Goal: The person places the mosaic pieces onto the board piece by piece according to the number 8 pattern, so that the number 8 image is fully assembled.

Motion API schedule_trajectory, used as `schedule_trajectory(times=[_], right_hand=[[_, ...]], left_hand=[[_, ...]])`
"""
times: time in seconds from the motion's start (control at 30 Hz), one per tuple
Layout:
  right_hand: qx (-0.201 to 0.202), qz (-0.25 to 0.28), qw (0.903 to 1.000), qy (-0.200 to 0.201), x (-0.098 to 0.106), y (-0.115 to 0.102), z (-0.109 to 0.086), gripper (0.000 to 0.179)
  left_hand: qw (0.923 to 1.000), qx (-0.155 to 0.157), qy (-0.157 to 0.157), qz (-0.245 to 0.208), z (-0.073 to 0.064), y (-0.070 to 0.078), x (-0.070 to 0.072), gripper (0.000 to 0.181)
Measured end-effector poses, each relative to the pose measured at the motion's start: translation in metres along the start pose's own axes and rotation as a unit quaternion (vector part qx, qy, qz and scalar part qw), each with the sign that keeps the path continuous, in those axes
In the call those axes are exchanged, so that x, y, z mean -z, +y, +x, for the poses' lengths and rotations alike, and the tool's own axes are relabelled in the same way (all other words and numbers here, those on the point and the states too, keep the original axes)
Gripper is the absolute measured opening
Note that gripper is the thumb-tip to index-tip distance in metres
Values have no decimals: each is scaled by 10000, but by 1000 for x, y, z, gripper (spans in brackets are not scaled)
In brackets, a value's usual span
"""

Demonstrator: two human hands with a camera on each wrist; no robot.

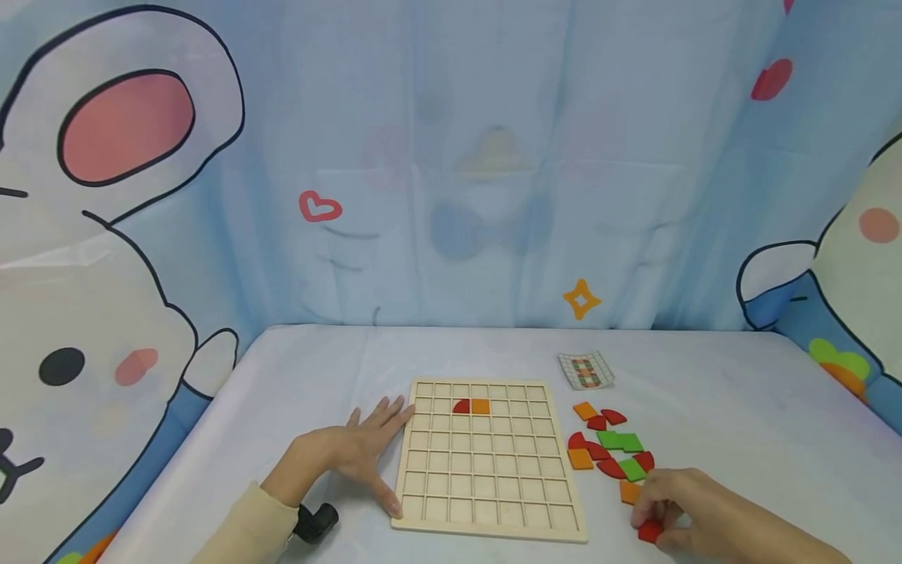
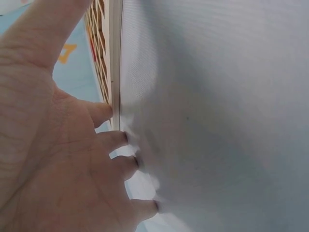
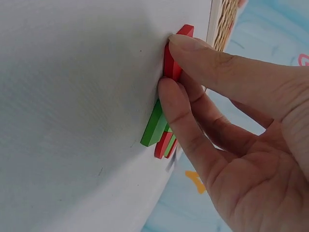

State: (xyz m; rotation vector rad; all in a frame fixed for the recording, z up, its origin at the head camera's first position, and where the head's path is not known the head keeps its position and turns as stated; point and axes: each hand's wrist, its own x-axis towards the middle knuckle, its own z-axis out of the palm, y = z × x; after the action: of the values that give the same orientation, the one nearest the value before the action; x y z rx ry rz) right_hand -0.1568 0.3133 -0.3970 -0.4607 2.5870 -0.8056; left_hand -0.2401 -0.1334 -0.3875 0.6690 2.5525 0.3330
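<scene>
A pale wooden grid board (image 1: pixel 479 463) lies on the table. In one of its upper rows sit a red quarter-round tile (image 1: pixel 461 406) and an orange square tile (image 1: pixel 481 406), side by side. My left hand (image 1: pixel 362 450) rests at the board's left edge, fingers spread; the left wrist view shows thumb and index finger touching the wooden rim (image 2: pixel 115 63). Off the board's lower right corner, my right hand (image 1: pixel 680 509) pinches a red tile (image 3: pixel 173 63) between thumb and fingertips, close to the table surface. Its full outline is hidden by the fingers. Beyond it lies a green tile (image 3: pixel 154 123).
Several loose red, green (image 1: pixel 609 440) and orange tiles (image 1: pixel 581 459) lie scattered right of the board. A pattern card (image 1: pixel 586 370) lies behind them. Blue printed curtain (image 1: pixel 451 235) hangs along the table's back edge.
</scene>
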Motion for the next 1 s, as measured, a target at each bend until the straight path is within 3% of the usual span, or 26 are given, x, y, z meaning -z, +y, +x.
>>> schedule_trajectory(times=[0.4, 0.7, 1.0], right_hand=[[488, 15, 9986, -225, -1, 21, 4, 16], [67, 93, 9998, -164, 0, 0, -3, 16], [-56, -122, 9999, -73, -1, -7, 1, 16]], left_hand=[[9999, -119, 34, 54, 0, -4, -1, 133], [9994, -280, 224, 29, 2, -7, -3, 132], [9983, -423, 373, -139, 1, -12, -5, 131]])
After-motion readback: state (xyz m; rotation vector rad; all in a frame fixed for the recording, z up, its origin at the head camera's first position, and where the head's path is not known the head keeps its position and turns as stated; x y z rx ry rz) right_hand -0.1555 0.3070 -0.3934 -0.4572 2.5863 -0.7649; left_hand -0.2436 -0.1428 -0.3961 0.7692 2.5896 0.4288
